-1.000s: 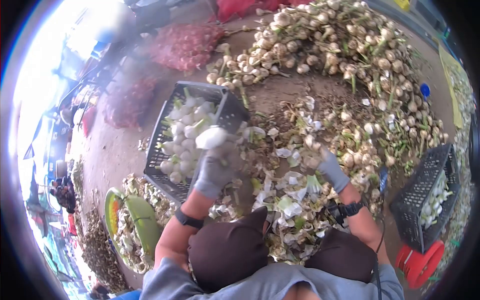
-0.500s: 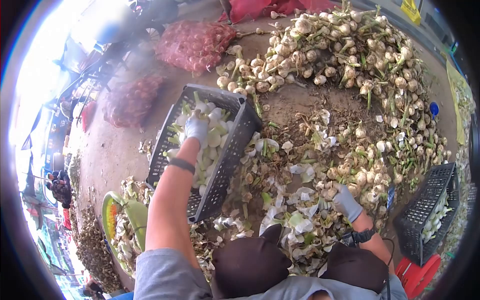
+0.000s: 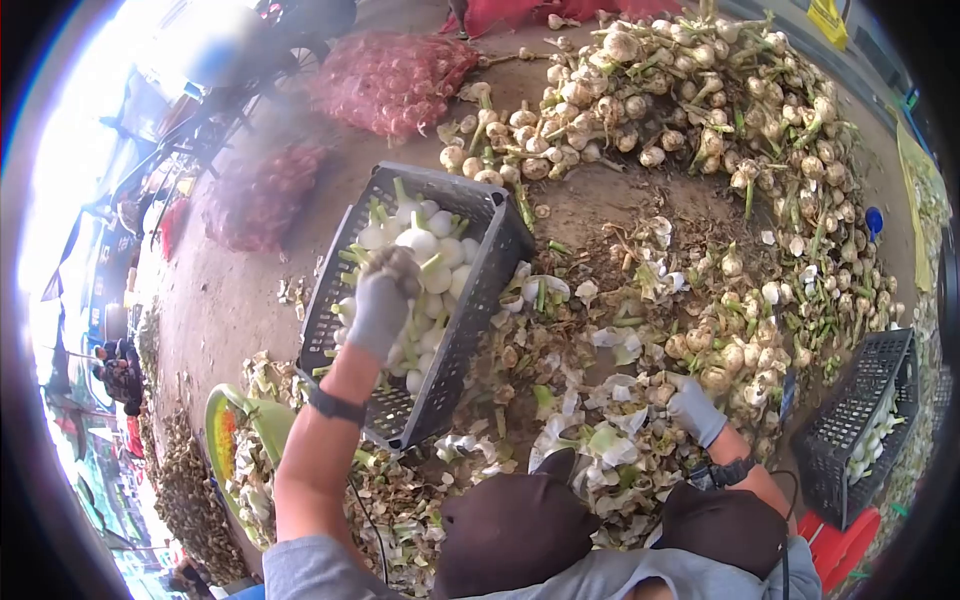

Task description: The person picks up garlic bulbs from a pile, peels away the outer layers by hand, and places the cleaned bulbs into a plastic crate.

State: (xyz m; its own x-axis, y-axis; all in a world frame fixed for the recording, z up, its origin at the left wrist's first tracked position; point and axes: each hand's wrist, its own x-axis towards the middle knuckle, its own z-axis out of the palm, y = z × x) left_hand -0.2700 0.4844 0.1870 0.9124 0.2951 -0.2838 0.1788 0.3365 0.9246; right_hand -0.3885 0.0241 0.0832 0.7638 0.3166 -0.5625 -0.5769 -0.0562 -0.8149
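Note:
My left hand (image 3: 383, 305), in a grey glove with soiled fingertips, is over the black plastic crate (image 3: 462, 300). Its fingers look curled, and whatever may be inside them is hidden. Around and below it lie white peeled garlic bulbs (image 3: 418, 243) with short green stems. At the right, my gloved right hand (image 3: 696, 412) is closed on an unpeeled garlic bulb (image 3: 660, 390) at the edge of a small heap of bulbs (image 3: 735, 355). Loose garlic skins (image 3: 605, 440) cover the ground between the two hands.
A large pile of unpeeled garlic (image 3: 700, 95) curves across the back and right. Red net sacks (image 3: 395, 85) lie at the back left. Another black crate (image 3: 855, 430) rests at the right by a red plastic object (image 3: 845, 550). A green basin (image 3: 265, 435) stands at the left.
My left hand has drawn back toward me from the crate's far end, where a stemmed white bulb now shows. My right hand has stayed almost in place at the bulb.

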